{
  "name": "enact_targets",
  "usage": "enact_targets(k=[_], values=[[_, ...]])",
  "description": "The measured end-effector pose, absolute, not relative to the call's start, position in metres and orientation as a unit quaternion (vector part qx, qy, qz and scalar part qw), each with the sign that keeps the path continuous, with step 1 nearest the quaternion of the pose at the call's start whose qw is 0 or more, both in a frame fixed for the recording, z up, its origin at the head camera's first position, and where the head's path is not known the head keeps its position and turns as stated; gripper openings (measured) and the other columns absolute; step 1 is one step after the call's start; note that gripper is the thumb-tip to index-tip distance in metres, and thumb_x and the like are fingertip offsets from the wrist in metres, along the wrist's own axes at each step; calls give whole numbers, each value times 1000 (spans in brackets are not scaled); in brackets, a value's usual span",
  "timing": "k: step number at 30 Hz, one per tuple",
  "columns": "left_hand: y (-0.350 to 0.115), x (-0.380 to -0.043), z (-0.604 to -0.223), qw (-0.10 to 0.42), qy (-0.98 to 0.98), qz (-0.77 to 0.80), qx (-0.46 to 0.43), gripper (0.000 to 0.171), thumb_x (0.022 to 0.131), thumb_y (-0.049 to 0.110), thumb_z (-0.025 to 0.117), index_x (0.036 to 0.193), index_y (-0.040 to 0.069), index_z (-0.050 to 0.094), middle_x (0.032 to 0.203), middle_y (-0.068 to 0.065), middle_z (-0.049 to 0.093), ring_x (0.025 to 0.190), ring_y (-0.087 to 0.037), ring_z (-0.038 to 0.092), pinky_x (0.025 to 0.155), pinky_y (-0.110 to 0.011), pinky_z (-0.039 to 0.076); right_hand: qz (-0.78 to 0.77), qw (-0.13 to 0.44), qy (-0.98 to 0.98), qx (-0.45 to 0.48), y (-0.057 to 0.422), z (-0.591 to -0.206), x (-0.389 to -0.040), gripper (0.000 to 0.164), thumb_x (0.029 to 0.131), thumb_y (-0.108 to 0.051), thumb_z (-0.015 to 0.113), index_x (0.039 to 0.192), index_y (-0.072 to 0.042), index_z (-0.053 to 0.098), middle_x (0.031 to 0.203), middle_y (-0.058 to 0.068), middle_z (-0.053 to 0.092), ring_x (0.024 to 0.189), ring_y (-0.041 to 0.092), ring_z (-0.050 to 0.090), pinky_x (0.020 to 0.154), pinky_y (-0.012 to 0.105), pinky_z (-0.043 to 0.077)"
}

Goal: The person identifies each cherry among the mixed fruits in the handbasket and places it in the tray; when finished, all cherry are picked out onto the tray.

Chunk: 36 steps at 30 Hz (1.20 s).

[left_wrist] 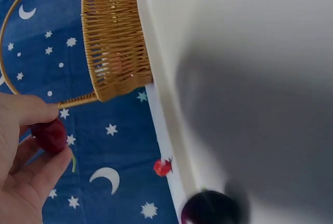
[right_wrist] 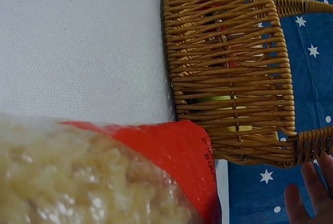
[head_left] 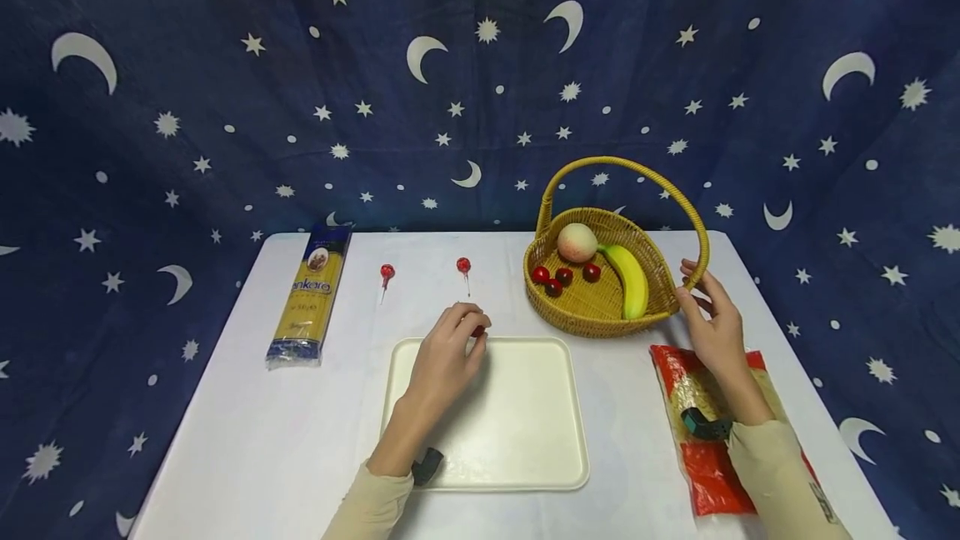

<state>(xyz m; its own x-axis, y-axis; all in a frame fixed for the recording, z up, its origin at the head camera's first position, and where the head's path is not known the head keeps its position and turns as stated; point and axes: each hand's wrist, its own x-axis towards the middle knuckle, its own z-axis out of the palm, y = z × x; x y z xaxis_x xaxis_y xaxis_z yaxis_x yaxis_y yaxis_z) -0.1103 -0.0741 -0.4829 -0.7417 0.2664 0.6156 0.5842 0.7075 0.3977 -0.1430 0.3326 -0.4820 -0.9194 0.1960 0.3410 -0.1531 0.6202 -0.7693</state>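
Note:
Over the far edge of the cream tray [head_left: 525, 415], my left hand [head_left: 450, 348] pinches a dark red cherry [left_wrist: 50, 136] between thumb and fingers. The cherry's green stem hangs free in the left wrist view. Another dark round fruit [left_wrist: 210, 208] appears at that view's bottom edge, over the tray. My right hand [head_left: 716, 323] holds the wicker basket [head_left: 592, 327] where its handle meets the right rim, thumb and fingers on either side. Inside the basket are a peach [head_left: 577, 242], a banana [head_left: 630, 282] and several cherries [head_left: 553, 287].
Two red lollipops [head_left: 387, 272] lie behind the tray. A yellow and blue spaghetti packet [head_left: 309, 298] is at the table's left. Under my right forearm lies a red bag of pasta [head_left: 675, 407]. A starry blue cloth [head_left: 450, 40] hangs behind the white table.

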Motion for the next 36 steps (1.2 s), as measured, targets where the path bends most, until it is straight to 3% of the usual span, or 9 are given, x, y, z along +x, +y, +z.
enact_targets(k=[8, 21, 30, 36], values=[[-86, -98, -493, 241, -891, -291, -250, 21, 86, -4, 82, 99, 10, 73, 109, -2, 71, 94, -17, 67, 73, -27, 59, 439, 202, -876, -17, 333, -483, -144, 48, 109, -23, 62, 156, -21, 54, 157, 9, 59, 127, -16, 49, 103, 9, 44], [-89, -97, -508, 149, -917, -237, -284, 18, 89, 1, 82, 99, 13, 73, 105, 1, 69, 92, -14, 64, 76, -25, 57, 435, 208, -876, -14, 333, -485, -144, 47, 109, -21, 62, 156, -20, 55, 156, 12, 59, 127, -19, 47, 103, 7, 44], [-91, -95, -508, 125, -918, -233, -297, 17, 87, -1, 83, 95, 12, 75, 101, 3, 69, 89, -12, 63, 76, -23, 57, 437, 210, -875, -10, 333, -483, -146, 47, 108, -20, 62, 155, -18, 56, 156, 10, 59, 126, -17, 48, 101, 8, 44], [-92, -92, -512, 102, -923, -216, -303, 16, 88, 2, 83, 93, 14, 76, 102, 4, 69, 94, -13, 69, 74, -27, 59, 433, 203, -878, -18, 333, -483, -143, 48, 109, -22, 62, 157, -20, 54, 158, 8, 58, 126, -19, 47, 104, 11, 45]])
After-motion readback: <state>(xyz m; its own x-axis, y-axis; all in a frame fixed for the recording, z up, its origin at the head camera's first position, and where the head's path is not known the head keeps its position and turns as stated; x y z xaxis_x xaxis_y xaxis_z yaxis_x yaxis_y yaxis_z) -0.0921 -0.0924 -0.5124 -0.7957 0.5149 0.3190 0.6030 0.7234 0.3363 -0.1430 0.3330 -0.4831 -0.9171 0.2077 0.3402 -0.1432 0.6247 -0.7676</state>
